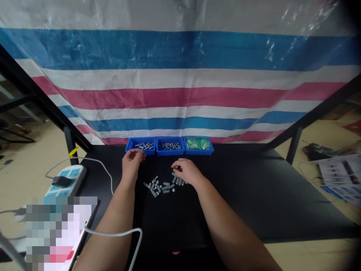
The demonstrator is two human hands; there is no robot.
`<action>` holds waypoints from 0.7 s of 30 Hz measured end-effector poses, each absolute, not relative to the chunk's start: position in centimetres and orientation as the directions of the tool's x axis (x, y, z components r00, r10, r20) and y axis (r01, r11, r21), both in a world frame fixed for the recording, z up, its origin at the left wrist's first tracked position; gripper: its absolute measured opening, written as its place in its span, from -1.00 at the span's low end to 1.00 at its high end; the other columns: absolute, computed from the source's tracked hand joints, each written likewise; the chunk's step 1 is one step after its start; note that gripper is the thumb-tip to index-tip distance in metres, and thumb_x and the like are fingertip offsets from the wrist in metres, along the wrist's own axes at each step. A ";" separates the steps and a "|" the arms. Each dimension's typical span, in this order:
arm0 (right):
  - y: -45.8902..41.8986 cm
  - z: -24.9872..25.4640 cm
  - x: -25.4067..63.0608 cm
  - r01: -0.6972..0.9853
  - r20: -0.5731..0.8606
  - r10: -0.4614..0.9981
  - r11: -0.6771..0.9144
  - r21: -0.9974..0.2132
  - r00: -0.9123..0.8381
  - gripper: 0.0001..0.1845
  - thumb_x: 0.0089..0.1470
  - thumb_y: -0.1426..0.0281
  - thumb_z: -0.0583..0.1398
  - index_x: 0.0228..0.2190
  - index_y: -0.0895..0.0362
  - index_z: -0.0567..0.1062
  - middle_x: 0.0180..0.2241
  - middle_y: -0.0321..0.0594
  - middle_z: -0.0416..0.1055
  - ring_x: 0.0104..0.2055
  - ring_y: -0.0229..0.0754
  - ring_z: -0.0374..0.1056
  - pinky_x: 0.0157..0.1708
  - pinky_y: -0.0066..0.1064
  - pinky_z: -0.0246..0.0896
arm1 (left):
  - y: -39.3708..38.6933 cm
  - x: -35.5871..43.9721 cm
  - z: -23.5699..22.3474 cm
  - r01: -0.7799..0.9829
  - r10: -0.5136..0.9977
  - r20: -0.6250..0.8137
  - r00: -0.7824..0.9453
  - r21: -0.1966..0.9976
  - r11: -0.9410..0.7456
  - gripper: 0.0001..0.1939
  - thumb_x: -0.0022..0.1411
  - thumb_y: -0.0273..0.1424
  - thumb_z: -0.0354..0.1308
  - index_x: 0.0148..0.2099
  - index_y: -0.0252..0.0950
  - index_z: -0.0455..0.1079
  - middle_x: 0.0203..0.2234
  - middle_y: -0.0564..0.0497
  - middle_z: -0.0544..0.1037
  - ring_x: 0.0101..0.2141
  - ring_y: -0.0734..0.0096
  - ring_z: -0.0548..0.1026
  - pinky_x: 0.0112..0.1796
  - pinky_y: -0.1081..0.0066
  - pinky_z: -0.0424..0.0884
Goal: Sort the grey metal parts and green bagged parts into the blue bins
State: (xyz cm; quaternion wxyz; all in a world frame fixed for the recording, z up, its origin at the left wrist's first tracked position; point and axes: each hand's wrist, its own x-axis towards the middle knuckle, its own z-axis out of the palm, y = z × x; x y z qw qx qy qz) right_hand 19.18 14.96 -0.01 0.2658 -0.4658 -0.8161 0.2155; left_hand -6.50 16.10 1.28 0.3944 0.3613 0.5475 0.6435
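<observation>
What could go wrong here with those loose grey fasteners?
The left hand is at the left blue bin, right beside the middle blue bin, so a part could drop into the wrong one. The right hand touches the loose pile of grey fasteners, which might roll across the black table.

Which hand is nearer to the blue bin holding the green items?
The right hand is nearer, just in front of that bin; the left hand is farther, in front of the opposite end bin.
</observation>
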 end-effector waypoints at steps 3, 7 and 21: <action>14.9 0.0 19.2 0.654 0.237 0.876 0.473 -0.591 -0.420 -0.81 0.03 0.55 0.27 -0.34 0.04 0.63 -0.35 -0.29 0.49 -0.27 -0.23 0.41 -0.25 -0.44 0.24 | 15.8 -6.4 2.4 -0.224 0.855 0.130 -0.502 0.935 -0.274 -0.64 0.04 -0.22 0.39 -0.20 -0.32 0.42 -0.36 0.00 0.60 -0.30 0.39 0.62 -0.28 0.46 0.50; 14.8 0.2 19.0 0.659 0.230 0.873 0.478 -0.582 -0.430 -0.80 0.04 0.58 0.27 -0.35 0.05 0.61 -0.35 -0.29 0.49 -0.26 -0.24 0.40 -0.23 -0.44 0.21 | 15.8 -6.2 2.8 -0.386 0.832 0.091 -0.548 0.855 -0.347 -0.65 0.01 -0.28 0.45 -0.23 -0.33 0.44 -0.37 0.03 0.61 -0.33 0.48 0.62 -0.31 0.56 0.48; 14.8 0.2 19.3 0.656 0.234 0.868 0.486 -0.577 -0.437 -0.83 0.07 0.57 0.26 -0.35 0.05 0.59 -0.35 -0.29 0.48 -0.27 -0.23 0.37 -0.21 -0.40 0.18 | 15.9 -5.7 3.0 -0.659 0.977 -0.025 -0.210 0.742 -0.123 -0.71 0.23 -0.51 0.28 0.01 -0.33 0.50 0.08 -0.20 0.55 0.16 0.16 0.46 0.19 0.26 0.40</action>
